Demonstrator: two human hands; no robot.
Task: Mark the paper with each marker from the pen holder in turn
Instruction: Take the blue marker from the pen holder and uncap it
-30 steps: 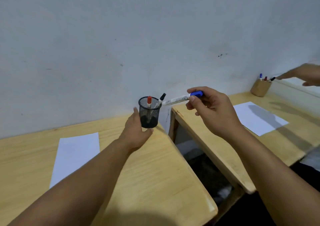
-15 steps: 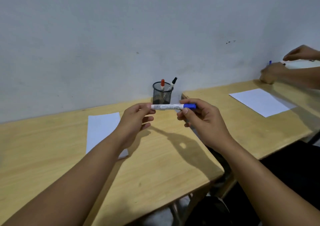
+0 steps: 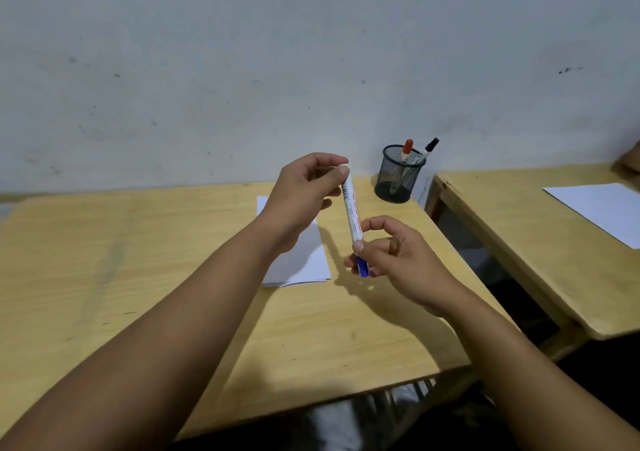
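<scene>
I have the blue-capped marker (image 3: 351,213) held in the air over the desk (image 3: 138,277), standing nearly upright with a slight lean, blue cap at the bottom and white barrel rising from it. My left hand (image 3: 304,196) pinches the top end of the barrel between thumb and fingertips, closed on it. My right hand (image 3: 394,256) grips the lower end, thumb and forefinger clamped at the seam where the barrel meets the cap, with the other fingers curled loosely behind; I think the cap is seated on the barrel, though my fingers cover the joint and I cannot be sure.

Directly below and behind the marker lies the sheet of paper (image 3: 304,260), flat on the desk, partly covered by my left wrist. To the right of the paper, near the back corner of the desk against the wall (image 3: 242,69), stands the black mesh pen holder (image 3: 400,177). Two markers lean inside it: a red-capped marker (image 3: 407,149) and a black-capped marker (image 3: 427,149), both caps up.

A second desk (image 3: 519,242) sits just beside mine on the right, with another white sheet (image 3: 602,208) on it.
</scene>
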